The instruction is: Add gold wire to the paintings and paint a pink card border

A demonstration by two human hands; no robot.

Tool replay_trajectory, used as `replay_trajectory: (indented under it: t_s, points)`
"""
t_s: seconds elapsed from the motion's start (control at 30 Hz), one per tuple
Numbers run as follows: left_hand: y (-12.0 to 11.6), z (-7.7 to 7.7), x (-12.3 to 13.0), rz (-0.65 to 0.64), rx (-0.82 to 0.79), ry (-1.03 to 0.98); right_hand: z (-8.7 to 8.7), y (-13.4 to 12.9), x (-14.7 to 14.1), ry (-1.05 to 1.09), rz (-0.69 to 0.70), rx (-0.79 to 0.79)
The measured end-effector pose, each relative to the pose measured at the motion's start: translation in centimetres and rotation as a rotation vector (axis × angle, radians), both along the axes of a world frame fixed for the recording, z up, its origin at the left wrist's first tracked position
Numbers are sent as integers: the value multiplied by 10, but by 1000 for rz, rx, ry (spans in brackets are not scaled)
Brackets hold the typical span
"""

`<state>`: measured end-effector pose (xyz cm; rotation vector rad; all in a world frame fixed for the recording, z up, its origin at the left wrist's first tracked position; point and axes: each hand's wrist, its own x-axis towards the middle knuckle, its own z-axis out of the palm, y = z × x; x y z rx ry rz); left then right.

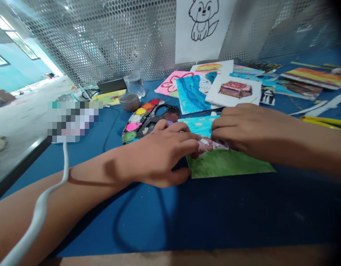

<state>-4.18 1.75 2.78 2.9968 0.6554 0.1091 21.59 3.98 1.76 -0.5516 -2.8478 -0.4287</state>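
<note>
A small painting (pixel 231 164) lies on the blue tabletop, with green at the bottom, brown and white in the middle, and light blue with pale spots on top. My left hand (pixel 167 153) grips its left side, fingers bent over the painted face and thumb at the edge. Over the painting's right part, my right hand (pixel 237 129) is closed with its fingers curled down; whatever it pinches is hidden. Just behind my left hand sits a paint palette (pixel 133 127) with pink, yellow, orange, red and green paint.
A cup of murky water (pixel 130 102) and a clear cup (pixel 135 84) stand behind the palette. Several painted cards (pixel 194 94) lie at the back. A fox drawing (pixel 200 48) hangs on the perforated metal screen (pixel 117 40). A white cable (pixel 41 208) crosses my left forearm.
</note>
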Motion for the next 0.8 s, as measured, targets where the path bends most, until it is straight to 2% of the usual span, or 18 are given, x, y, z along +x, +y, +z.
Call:
replay_trajectory:
  t_s: [0.23,0.57,0.8]
  points:
    - [2,-1,0,-5,19,25,-4,-1,-4,-10,19,76]
    - [1,0,-1,5,11,55,-3,4,4,-21,-75,161]
    - [0,1,-1,1,4,50,-3,3,6,-30,-96,90]
